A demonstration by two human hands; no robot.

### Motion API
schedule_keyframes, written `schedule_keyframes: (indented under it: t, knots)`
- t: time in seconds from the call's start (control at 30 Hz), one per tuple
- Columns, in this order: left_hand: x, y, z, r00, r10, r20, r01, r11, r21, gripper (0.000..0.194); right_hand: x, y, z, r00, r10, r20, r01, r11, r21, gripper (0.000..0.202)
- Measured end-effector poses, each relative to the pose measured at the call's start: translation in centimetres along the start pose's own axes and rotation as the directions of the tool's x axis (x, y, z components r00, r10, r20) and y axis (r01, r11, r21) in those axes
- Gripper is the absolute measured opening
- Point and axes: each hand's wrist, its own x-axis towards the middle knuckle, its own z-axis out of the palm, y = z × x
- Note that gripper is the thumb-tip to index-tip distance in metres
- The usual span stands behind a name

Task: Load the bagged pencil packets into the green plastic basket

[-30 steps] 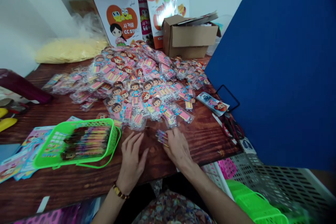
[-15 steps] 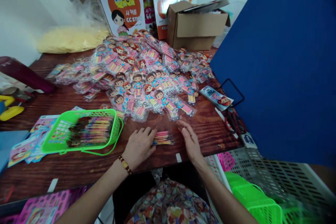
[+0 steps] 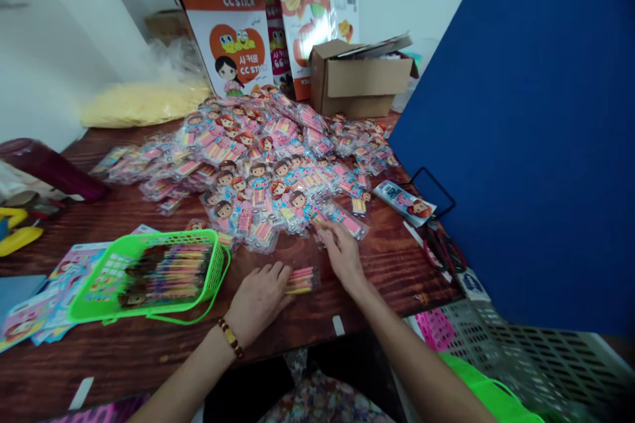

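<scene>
My left hand (image 3: 262,291) is closed over the left end of a small stack of stick packets (image 3: 301,281) lying flat on the table. Their pink and yellow sticks show past my fingers. My right hand (image 3: 342,256) reaches to the front edge of a large pile of clear stick packets (image 3: 258,178). Its fingers are bent together on the lower end of a packet (image 3: 312,211) there, partly hiding it. Left of my hands stands a bright green basket (image 3: 143,312) with a row of packets (image 3: 176,271) inside.
Printed cards (image 3: 64,284) lie left of the basket, near a maroon bottle (image 3: 54,168). An open cardboard box (image 3: 367,79) stands behind the pile. On the right are a card bundle (image 3: 404,201), scissors (image 3: 439,248) and a blue panel (image 3: 520,145). Crates (image 3: 540,344) sit below the table's right edge.
My right hand has moved forward and left, from beside the small stack to a packet at the pile's edge. My left hand stays on the stack. The view has tilted up slightly.
</scene>
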Motion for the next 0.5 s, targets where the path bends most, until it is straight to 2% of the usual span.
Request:
schedule_keyframes:
  t: [0.07,0.1,0.17,0.2,0.27,0.37,0.43,0.5]
  knots:
    - [-0.2,0.3,-0.2,1.000,-0.009,0.020,0.009,1.000,-0.025,0.026,3.4,0.2,0.2,1.000,-0.027,0.003,0.027,0.957,-0.288,0.029]
    - [-0.3,0.4,-0.3,1.000,-0.018,0.025,0.019,0.999,-0.033,0.025,4.7,0.2,0.5,1.000,-0.011,0.018,0.018,0.900,-0.435,0.033]
    - [-0.4,0.6,-0.2,0.999,-0.043,0.029,0.044,0.998,-0.036,0.022,5.9,0.0,1.2,0.998,0.041,0.043,-0.003,0.763,-0.647,0.041]
    - [-0.4,0.6,0.0,0.998,-0.054,0.030,0.055,0.998,-0.035,0.021,5.8,-0.1,1.5,0.997,0.052,0.054,0.001,0.713,-0.701,0.042]
    - [-0.4,0.5,0.3,0.998,-0.060,0.030,0.061,0.998,-0.029,0.019,4.6,-0.4,1.8,0.992,0.029,0.123,0.069,0.693,-0.718,0.031]
    - [-0.2,0.3,0.9,0.999,-0.037,0.022,0.038,0.999,-0.023,0.018,2.4,-0.2,1.0,0.965,-0.038,0.261,0.191,0.783,-0.592,0.013]
    - [-0.2,0.2,1.0,0.999,-0.026,0.022,0.027,0.999,-0.023,0.020,2.2,0.3,-0.5,0.968,0.007,0.250,0.131,0.838,-0.530,0.013]
    - [-0.1,0.3,0.9,0.999,-0.030,0.024,0.031,0.999,-0.027,0.020,3.4,1.1,-2.4,0.973,0.165,0.160,-0.048,0.826,-0.562,0.023]
